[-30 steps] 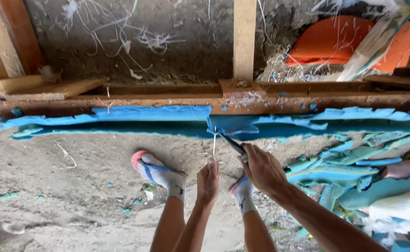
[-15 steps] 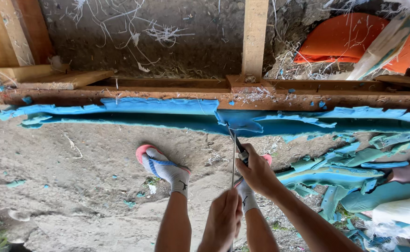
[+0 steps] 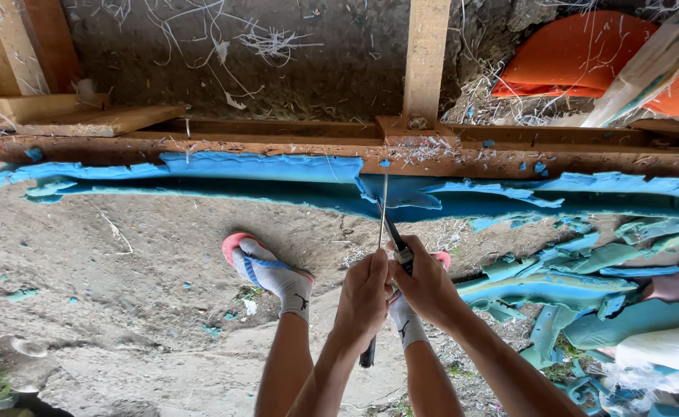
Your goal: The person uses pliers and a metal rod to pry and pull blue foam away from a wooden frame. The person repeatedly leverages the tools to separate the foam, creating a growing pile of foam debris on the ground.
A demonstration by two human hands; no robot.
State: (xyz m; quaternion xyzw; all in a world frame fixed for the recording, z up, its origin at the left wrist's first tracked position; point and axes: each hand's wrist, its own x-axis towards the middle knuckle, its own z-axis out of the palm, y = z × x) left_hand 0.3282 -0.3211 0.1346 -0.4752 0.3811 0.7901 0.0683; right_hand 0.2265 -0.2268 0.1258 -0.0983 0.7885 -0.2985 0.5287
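Plenty of open dirt floor (image 3: pixel 123 309) off to the left, nothing much there but the foot in a sock and sandal (image 3: pixel 266 270); straight ahead the blue foam strip (image 3: pixel 262 171) and wooden beam (image 3: pixel 277 143) block the way. Right side is jammed with foam scraps (image 3: pixel 579 301); the upright wooden post (image 3: pixel 426 58) splits the gap behind.

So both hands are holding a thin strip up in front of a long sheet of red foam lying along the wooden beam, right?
Not quite: the head view shows the foam sheet is blue, not red. The left hand and right hand do hold the thin strip up before it, along the wooden beam.
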